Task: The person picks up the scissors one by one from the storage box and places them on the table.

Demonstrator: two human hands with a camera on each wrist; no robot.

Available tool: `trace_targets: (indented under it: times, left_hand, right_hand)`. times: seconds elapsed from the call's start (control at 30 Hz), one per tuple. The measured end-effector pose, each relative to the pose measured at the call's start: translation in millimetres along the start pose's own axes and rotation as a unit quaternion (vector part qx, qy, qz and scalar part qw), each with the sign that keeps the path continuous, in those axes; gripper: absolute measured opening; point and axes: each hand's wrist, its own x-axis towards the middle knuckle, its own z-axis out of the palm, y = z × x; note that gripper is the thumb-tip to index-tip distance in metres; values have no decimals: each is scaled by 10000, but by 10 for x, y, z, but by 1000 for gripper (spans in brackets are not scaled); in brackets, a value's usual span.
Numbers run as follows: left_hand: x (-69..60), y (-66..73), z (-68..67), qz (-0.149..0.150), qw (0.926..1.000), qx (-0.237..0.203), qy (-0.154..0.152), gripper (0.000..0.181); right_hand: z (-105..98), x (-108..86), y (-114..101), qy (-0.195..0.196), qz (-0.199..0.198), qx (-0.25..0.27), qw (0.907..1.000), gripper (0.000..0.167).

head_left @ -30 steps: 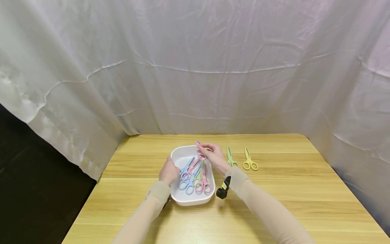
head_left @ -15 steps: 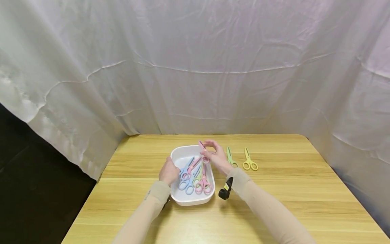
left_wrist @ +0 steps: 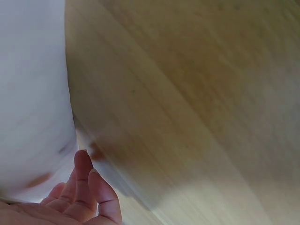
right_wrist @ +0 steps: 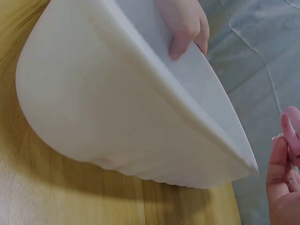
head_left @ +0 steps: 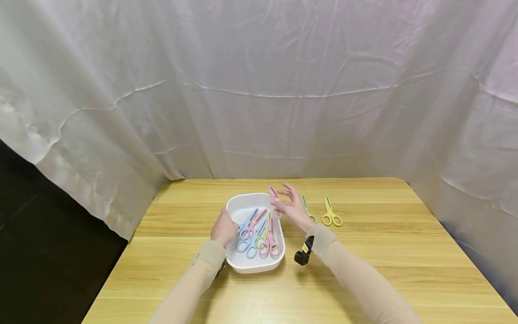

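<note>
My left hand [head_left: 224, 228] grips the left rim of a white plastic basin [head_left: 255, 269]. In the right wrist view its thumb [right_wrist: 180, 43] hooks over inside the wall. My right hand [head_left: 294, 208] pinches a pair of pink scissors [head_left: 274, 192] above the basin's far right corner, blades pointing away. The right wrist view catches one pink handle loop [right_wrist: 291, 117] at its right edge. Inside the basin lie blue scissors [head_left: 252, 251], more pink scissors [head_left: 270, 246] and green scissors [head_left: 261, 240], overlapping one another.
Right of the basin, green scissors [head_left: 306, 210] lie on the wooden table [head_left: 364, 270], partly behind my right hand. Yellow scissors [head_left: 329, 211] lie farther right. A pale curtain [head_left: 259, 126] hangs behind the table's far edge.
My right hand has moved to the right with the pink scissors, from over the basin's interior toward its far right corner. The left hand and basin have stayed almost still.
</note>
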Motion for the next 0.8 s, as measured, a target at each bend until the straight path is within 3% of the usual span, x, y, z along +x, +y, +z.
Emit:
trace_targets:
  times: [0.5,0.8]
  left_hand:
    - [4,-5,-4,26,9999,138,23,68]
    - [5,-4,-7,12,9999,145,3,68]
  right_hand:
    - [-177,3,94,57,352,168,9992,79]
    - [-294,-16,174,221,457,148,9986,68]
